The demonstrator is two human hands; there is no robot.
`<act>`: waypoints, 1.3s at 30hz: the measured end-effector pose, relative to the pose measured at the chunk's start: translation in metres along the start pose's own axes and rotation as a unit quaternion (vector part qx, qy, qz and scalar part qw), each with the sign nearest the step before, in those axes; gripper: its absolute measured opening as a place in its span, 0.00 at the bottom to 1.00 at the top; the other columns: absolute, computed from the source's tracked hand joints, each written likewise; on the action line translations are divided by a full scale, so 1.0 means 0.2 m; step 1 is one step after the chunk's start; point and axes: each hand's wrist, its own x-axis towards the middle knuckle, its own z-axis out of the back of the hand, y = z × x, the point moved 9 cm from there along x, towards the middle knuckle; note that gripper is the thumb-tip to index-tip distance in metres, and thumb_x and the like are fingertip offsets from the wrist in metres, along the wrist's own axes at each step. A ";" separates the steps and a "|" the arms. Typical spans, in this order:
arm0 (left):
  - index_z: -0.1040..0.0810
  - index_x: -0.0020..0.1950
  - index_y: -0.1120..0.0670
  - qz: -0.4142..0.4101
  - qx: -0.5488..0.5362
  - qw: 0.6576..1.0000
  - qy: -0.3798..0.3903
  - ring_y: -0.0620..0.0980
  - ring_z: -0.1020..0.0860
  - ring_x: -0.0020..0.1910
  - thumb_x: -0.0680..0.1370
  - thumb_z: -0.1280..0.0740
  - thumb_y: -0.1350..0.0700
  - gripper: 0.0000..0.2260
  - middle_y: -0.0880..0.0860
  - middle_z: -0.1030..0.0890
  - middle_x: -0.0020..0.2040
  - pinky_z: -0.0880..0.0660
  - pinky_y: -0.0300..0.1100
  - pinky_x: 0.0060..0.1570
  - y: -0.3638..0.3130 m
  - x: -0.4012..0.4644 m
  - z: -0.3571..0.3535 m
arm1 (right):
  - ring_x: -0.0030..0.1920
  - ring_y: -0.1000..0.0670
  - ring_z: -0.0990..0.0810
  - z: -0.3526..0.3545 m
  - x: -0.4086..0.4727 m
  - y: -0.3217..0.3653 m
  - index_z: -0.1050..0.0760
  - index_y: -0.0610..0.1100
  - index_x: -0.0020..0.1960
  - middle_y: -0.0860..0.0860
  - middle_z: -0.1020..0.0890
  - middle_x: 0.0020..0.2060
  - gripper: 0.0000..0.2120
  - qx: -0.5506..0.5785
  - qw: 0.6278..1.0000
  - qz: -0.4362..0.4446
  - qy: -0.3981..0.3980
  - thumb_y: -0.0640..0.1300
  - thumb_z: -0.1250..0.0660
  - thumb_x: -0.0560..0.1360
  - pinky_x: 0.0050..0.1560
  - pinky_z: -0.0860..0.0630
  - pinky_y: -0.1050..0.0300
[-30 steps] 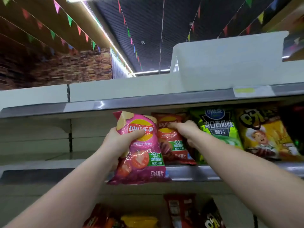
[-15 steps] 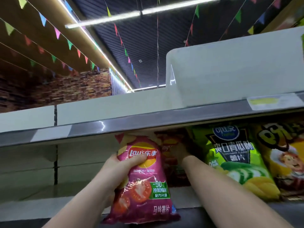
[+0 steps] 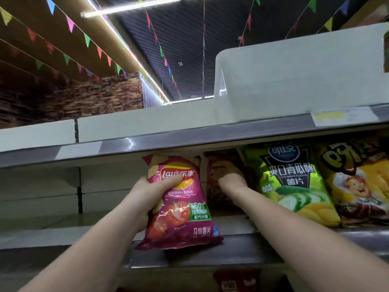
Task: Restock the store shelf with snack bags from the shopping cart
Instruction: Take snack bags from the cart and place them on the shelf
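Red bag [image 3: 223, 182] deeper into shelf [image 3: 210, 253]

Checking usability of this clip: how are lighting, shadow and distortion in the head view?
Head view: wide-angle bend curves the shelf edge; ceiling tube blooms; the red bag behind the right hand sits in deep shadow, print unreadable; the pink bag in the left hand is sharp.

I count four snack bags: one pink bag [image 3: 181, 204], one brown bag [image 3: 221, 178], one green bag [image 3: 292, 182], one yellow bag [image 3: 357, 180]. One white bin [image 3: 294, 81] sits up top. My two hands are raised.
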 end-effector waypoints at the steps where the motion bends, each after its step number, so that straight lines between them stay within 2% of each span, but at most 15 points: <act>1: 0.31 0.59 0.56 -0.001 0.000 1.000 -0.001 0.57 0.18 0.38 0.67 0.23 0.52 0.26 0.60 0.18 0.47 0.22 0.48 0.34 0.00 0.00 -0.01 | 0.57 0.41 0.24 0.00 -0.09 0.03 0.27 0.39 0.58 0.39 0.23 0.58 0.12 0.050 0.998 0.005 0.033 0.43 0.44 0.80 0.55 0.27 0.54; 3: 0.31 0.60 0.56 -0.006 -0.006 1.000 0.002 0.57 0.19 0.40 0.67 0.23 0.52 0.27 0.60 0.18 0.50 0.22 0.49 0.35 -0.01 0.01 -0.03 | 0.55 0.43 0.22 -0.06 -0.26 0.02 0.30 0.43 0.58 0.42 0.22 0.54 0.11 0.195 0.967 -0.038 0.161 0.49 0.42 0.80 0.56 0.24 0.49; 5: 0.31 0.59 0.57 -0.007 -0.018 1.000 0.012 0.56 0.19 0.39 0.67 0.23 0.53 0.26 0.60 0.19 0.50 0.22 0.48 0.34 -0.01 0.02 -0.08 | 0.54 0.46 0.21 -0.08 -0.39 -0.01 0.31 0.47 0.61 0.47 0.20 0.52 0.17 0.201 0.948 -0.050 0.243 0.56 0.41 0.77 0.52 0.22 0.51; 7: 0.31 0.59 0.58 -0.015 -0.021 1.000 0.018 0.56 0.19 0.38 0.68 0.23 0.52 0.26 0.60 0.19 0.49 0.22 0.47 0.34 -0.01 0.03 -0.14 | 0.49 0.50 0.19 -0.07 -0.46 -0.01 0.34 0.50 0.66 0.49 0.20 0.52 0.23 0.188 0.942 -0.043 0.275 0.55 0.35 0.74 0.44 0.21 0.57; 10: 0.35 0.67 0.58 -0.039 -0.016 0.999 0.004 0.59 0.19 0.47 0.66 0.23 0.47 0.36 0.60 0.21 0.54 0.20 0.54 0.45 0.00 0.08 -0.19 | 0.46 0.47 0.18 -0.02 -0.42 -0.07 0.39 0.47 0.71 0.46 0.20 0.52 0.33 0.185 0.956 -0.065 0.217 0.44 0.28 0.70 0.43 0.20 0.54; 13: 0.45 0.76 0.55 -0.079 0.082 0.993 -0.042 0.60 0.26 0.63 0.70 0.30 0.38 0.43 0.59 0.26 0.64 0.28 0.53 0.62 0.03 0.12 -0.19 | 0.47 0.43 0.18 0.02 -0.33 -0.11 0.40 0.41 0.71 0.40 0.22 0.56 0.33 0.201 0.967 -0.084 0.135 0.38 0.29 0.71 0.46 0.20 0.51; 15: 0.46 0.77 0.54 -0.111 0.137 0.982 -0.067 0.59 0.31 0.68 0.72 0.34 0.37 0.41 0.59 0.30 0.70 0.32 0.52 0.66 0.06 0.13 -0.17 | 0.50 0.44 0.20 0.03 -0.26 -0.14 0.38 0.39 0.69 0.43 0.22 0.55 0.30 0.161 0.980 -0.084 0.078 0.36 0.29 0.71 0.49 0.22 0.52; 17: 0.45 0.77 0.53 -0.142 0.157 0.975 -0.074 0.59 0.32 0.69 0.75 0.36 0.39 0.36 0.59 0.31 0.71 0.34 0.50 0.67 0.07 0.13 -0.17 | 0.49 0.44 0.21 0.03 -0.19 -0.18 0.34 0.38 0.64 0.44 0.22 0.51 0.23 0.098 0.991 -0.085 0.023 0.35 0.31 0.72 0.50 0.23 0.55; 20: 0.42 0.75 0.49 -0.182 0.174 0.966 -0.067 0.57 0.32 0.69 0.77 0.37 0.43 0.29 0.57 0.31 0.71 0.35 0.46 0.64 0.08 0.14 -0.19 | 0.57 0.38 0.23 0.03 -0.12 -0.22 0.31 0.33 0.64 0.38 0.23 0.58 0.18 -0.005 0.994 -0.101 -0.029 0.35 0.39 0.75 0.55 0.26 0.53; 23: 0.42 0.75 0.49 -0.187 0.196 0.961 -0.056 0.55 0.33 0.70 0.77 0.36 0.45 0.29 0.55 0.33 0.72 0.35 0.46 0.66 0.12 0.17 -0.22 | 0.66 0.40 0.30 0.00 -0.08 -0.21 0.41 0.36 0.72 0.38 0.29 0.67 0.22 -0.033 0.993 -0.109 -0.039 0.35 0.45 0.78 0.62 0.32 0.56; 25: 0.43 0.76 0.51 -0.174 0.205 0.962 -0.046 0.55 0.34 0.71 0.77 0.36 0.45 0.30 0.55 0.34 0.73 0.36 0.47 0.68 0.16 0.20 -0.24 | 0.69 0.42 0.34 0.00 -0.07 -0.21 0.44 0.36 0.73 0.40 0.34 0.70 0.22 -0.050 0.990 -0.123 -0.048 0.37 0.48 0.80 0.62 0.34 0.59; 28: 0.40 0.75 0.49 -0.183 0.210 0.960 -0.038 0.54 0.33 0.70 0.77 0.36 0.46 0.28 0.54 0.32 0.71 0.35 0.45 0.66 0.18 0.21 -0.26 | 0.67 0.44 0.32 -0.04 -0.04 -0.21 0.43 0.36 0.72 0.40 0.33 0.69 0.22 -0.061 0.992 -0.110 -0.011 0.36 0.44 0.79 0.50 0.36 0.62; 32: 0.36 0.73 0.48 -0.194 0.197 0.961 -0.030 0.53 0.30 0.68 0.78 0.35 0.48 0.24 0.54 0.29 0.69 0.33 0.45 0.64 0.19 0.21 -0.27 | 0.68 0.43 0.32 -0.02 -0.04 -0.23 0.43 0.33 0.72 0.40 0.32 0.69 0.22 -0.162 0.979 -0.122 -0.010 0.39 0.46 0.80 0.62 0.34 0.58; 36: 0.35 0.72 0.52 -0.198 0.190 0.960 -0.053 0.53 0.29 0.67 0.78 0.34 0.50 0.24 0.55 0.27 0.68 0.32 0.44 0.65 0.17 0.19 -0.24 | 0.64 0.42 0.27 -0.03 -0.11 -0.17 0.30 0.35 0.65 0.40 0.27 0.64 0.17 -0.202 0.976 -0.084 0.004 0.42 0.44 0.80 0.60 0.30 0.55; 39: 0.32 0.70 0.54 -0.223 0.180 0.955 -0.081 0.52 0.27 0.63 0.78 0.35 0.53 0.21 0.55 0.25 0.64 0.33 0.39 0.58 0.10 0.13 -0.21 | 0.64 0.40 0.29 0.02 -0.18 -0.10 0.34 0.38 0.68 0.40 0.30 0.65 0.22 -0.174 0.983 -0.043 -0.032 0.43 0.37 0.76 0.62 0.31 0.53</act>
